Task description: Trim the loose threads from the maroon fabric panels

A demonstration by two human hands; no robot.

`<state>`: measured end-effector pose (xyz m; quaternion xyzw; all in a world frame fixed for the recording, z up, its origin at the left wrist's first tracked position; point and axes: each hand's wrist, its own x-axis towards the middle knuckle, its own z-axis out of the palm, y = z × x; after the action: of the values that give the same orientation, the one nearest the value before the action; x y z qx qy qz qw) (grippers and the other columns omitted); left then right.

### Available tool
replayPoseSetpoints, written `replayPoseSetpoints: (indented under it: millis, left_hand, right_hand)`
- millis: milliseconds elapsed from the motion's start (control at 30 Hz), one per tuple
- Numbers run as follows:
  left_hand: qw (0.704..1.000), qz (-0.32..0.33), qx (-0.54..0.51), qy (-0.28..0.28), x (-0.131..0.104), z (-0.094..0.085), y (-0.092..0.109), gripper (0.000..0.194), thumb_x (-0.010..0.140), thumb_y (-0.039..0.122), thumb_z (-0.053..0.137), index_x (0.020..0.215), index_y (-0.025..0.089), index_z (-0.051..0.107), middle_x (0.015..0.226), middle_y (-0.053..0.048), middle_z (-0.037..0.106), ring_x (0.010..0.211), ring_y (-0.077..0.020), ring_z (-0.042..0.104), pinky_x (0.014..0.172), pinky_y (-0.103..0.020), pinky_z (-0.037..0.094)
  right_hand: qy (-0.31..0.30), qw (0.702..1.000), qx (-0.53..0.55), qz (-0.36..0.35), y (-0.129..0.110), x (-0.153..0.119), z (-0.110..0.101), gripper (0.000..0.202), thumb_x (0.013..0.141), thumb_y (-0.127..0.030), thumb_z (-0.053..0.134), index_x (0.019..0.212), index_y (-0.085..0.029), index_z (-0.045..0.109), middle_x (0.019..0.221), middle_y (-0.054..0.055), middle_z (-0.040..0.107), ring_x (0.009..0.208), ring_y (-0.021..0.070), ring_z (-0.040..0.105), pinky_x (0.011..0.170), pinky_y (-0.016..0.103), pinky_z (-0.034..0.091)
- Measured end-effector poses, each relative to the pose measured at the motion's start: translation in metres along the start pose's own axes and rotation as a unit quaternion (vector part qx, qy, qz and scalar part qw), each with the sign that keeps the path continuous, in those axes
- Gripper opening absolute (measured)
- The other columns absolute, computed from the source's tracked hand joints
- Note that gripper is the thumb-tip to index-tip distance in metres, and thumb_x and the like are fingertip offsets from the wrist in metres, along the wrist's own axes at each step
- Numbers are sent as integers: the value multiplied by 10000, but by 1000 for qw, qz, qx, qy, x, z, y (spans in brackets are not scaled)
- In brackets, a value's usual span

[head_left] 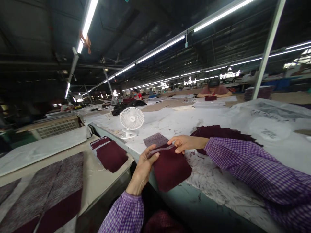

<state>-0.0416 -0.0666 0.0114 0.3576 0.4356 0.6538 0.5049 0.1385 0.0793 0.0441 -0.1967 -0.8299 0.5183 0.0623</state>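
Between both hands, at the near edge of the white table (165, 118) and partly past it, the cloth (172, 171). Looks light and pliable, with some body judging by its flat hang; unlikely to break, likelier to fold or slip out of line. Best taken by the upper edge, near each end, thumb against fingertips. At the left end, left hand (141, 168) with thumb and fingers nearly closed, pinching the cloth by its grey strip (162, 149). At the right end, right hand (184, 142), also nearly closed on the edge between thumb and forefinger, other fingers loosely curled. From the left, on the side table (94, 181): at least two panels (64, 181) and one stack (111, 157), layers too fine to count. On the white table: one fan (132, 118), one grey patch (155, 139) behind the cloth, one spread pile (218, 132) of uncountable pieces, and one plastic bag (269, 127).
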Motion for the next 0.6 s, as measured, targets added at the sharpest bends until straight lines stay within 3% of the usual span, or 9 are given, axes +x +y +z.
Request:
replayPoseSetpoints:
  millis: [133, 333, 500, 600]
  left_hand:
    - [979, 13, 200, -41, 21, 0, 13, 444, 706, 220, 693, 1120, 111, 577, 875, -70, 692, 753, -145, 635, 696, -242, 487]
    - [863, 94, 491, -70, 52, 23, 7, 315, 746, 264, 627, 1036, 146, 666, 822, -50, 695, 762, -171, 618, 700, -258, 455]
    - [795, 147, 589, -2, 59, 39, -17, 219, 731, 156, 622, 923, 199, 719, 880, -46, 698, 830, -184, 604, 789, -278, 431]
    - [772, 194, 605, 2, 57, 40, -27, 230, 776, 127, 556, 904, 208, 730, 913, -61, 683, 864, -197, 592, 814, -296, 420]
  right_hand:
    - [7, 999, -35, -8, 1, -2, -6, 573, 672, -174, 634, 1210, -117, 444, 637, -75, 415, 561, 87, 482, 546, 236, 405]
    - [5, 994, -102, -32, -2, -2, -5, 569, 688, -132, 611, 1236, -117, 458, 605, -84, 325, 540, 73, 383, 498, 209, 299]
    - [83, 973, -213, -16, 12, 0, -7, 604, 677, -152, 639, 1251, -117, 453, 734, -22, 560, 639, 112, 504, 593, 235, 375]
    - [171, 945, -277, -34, 24, -8, -3, 442, 718, -211, 628, 1138, -115, 529, 870, 43, 622, 724, 142, 553, 665, 260, 412]
